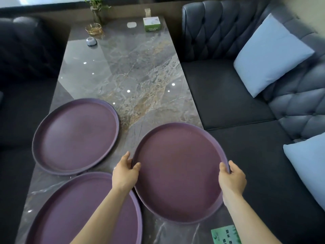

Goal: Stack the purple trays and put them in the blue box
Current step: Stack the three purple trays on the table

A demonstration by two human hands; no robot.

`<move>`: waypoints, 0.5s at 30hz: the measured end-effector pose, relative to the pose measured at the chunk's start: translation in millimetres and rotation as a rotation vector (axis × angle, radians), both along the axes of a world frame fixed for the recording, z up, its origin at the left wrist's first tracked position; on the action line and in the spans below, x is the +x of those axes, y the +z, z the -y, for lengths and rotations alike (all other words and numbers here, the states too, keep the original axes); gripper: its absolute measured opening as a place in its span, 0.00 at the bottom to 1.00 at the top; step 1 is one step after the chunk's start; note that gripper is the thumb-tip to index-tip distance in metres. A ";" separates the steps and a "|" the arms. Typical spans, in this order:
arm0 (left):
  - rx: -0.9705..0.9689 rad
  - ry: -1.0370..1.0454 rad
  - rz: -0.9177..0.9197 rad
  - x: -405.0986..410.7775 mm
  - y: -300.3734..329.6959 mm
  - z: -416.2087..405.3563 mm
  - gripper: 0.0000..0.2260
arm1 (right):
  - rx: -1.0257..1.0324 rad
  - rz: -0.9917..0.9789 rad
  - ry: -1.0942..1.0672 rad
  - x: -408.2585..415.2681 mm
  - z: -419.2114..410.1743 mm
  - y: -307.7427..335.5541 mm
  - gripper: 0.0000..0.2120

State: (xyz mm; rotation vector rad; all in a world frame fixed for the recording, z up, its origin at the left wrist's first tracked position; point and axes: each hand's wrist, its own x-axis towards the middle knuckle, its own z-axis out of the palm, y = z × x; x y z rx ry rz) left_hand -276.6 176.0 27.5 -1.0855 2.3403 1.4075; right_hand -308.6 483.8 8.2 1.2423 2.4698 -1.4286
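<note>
Three round purple trays are on the grey marble table. The right tray is gripped on both sides: my left hand holds its left rim, my right hand holds its right rim. It overhangs the table's right edge and seems slightly tilted. A second tray lies flat at the left. The third tray lies at the near left, partly under my left forearm. No blue box is in view.
Dark tufted sofas flank the table, with light blue cushions on the right one. At the far end stand a plant vase, a gold wire bowl, a small grey gadget and a green tissue box. A green card lies near me.
</note>
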 end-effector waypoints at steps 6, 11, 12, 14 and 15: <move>-0.123 0.074 -0.056 30.4 23.4 31.4 0.15 | 0.155 -0.004 -0.046 34.7 26.7 25.2 0.17; -0.160 0.106 -0.091 86.4 37.6 97.2 0.12 | 0.230 0.001 0.002 82.4 82.6 35.8 0.14; -0.182 0.105 -0.102 97.8 39.0 109.9 0.12 | 0.236 0.001 0.009 91.1 94.4 35.0 0.13; -0.220 0.112 -0.110 124.0 40.8 140.5 0.12 | 0.203 0.003 0.024 110.0 124.5 31.9 0.12; -0.234 0.119 -0.105 135.7 39.8 154.0 0.12 | 0.188 0.007 0.038 119.0 137.5 29.2 0.11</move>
